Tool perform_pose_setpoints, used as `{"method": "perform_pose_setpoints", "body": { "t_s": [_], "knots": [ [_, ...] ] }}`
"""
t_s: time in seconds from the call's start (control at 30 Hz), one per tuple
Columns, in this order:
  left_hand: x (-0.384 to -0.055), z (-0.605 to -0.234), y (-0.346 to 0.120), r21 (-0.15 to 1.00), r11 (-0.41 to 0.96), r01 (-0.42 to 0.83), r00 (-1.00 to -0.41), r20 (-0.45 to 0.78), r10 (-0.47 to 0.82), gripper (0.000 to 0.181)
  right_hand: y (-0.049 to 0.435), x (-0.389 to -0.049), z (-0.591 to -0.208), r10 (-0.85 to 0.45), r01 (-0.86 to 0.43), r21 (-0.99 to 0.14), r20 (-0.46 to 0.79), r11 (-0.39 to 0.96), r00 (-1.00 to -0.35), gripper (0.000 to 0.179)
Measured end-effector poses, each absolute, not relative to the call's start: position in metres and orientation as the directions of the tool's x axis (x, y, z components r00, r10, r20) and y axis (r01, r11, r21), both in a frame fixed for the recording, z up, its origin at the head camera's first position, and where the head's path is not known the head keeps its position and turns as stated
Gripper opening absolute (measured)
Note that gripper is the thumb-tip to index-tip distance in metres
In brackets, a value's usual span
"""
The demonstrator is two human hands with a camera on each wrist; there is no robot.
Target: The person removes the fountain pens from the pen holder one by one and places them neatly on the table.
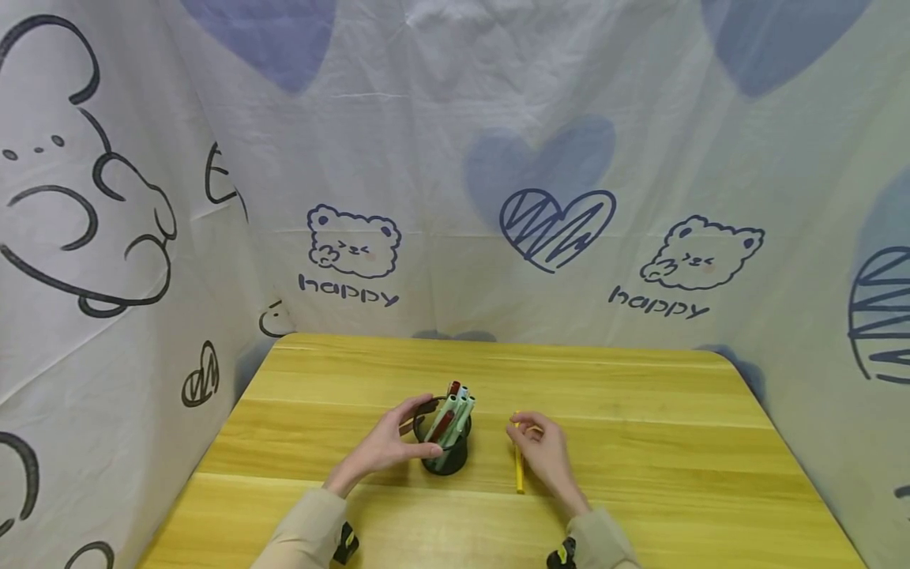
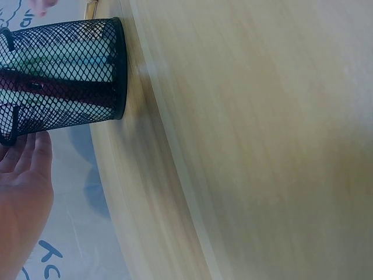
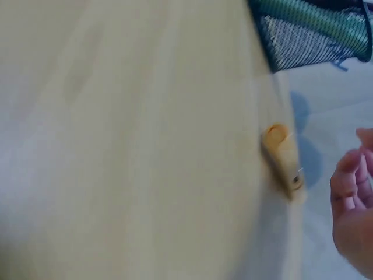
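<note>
A black mesh pen holder (image 1: 445, 458) stands upright on the table, filled with several pens (image 1: 455, 411) in pale green and dark red. My left hand (image 1: 394, 435) holds it near the rim, thumb on the near side and fingers round the far side. In the left wrist view, the fingers (image 2: 36, 153) rest against the mesh of the holder (image 2: 64, 79). To the right lies a yellow pen (image 1: 519, 466), pointing away from me. Over its far end hovers my right hand (image 1: 543, 450), fingers loosely bent and holding nothing. The right wrist view has that hand (image 3: 355, 204) apart from the pen (image 3: 282, 154).
The wood-grain table (image 1: 640, 442) reaches back to a pale cloth (image 1: 441, 174) printed with hearts and bears. More printed cloth hangs at the left and right sides. A dark strap (image 1: 346, 544) sits at each wrist.
</note>
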State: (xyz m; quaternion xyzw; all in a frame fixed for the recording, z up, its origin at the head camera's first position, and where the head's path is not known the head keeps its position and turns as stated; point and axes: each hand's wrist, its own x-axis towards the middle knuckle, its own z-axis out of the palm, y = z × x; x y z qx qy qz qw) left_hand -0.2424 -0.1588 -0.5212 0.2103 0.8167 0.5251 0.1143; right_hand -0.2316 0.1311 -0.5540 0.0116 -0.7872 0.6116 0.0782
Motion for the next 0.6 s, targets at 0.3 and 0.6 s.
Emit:
{"method": "perform_pose_setpoints", "body": {
  "t_s": [0.3,0.6],
  "knots": [
    [-0.242,-0.520,-0.159,0.907,0.357,0.224,-0.886,0.036,0.463,0.087,0.103,-0.225,-0.523,-0.132,-0.309,-0.944,0.293,0.116,-0.947,0.021],
    [-0.243,-0.521,-0.159,0.904,0.355,0.238,-0.875,0.040,0.483,0.087,0.079,-0.230,-0.510,-0.311,-0.579,-0.805,0.522,0.129,-0.794,0.021]
  ]
}}
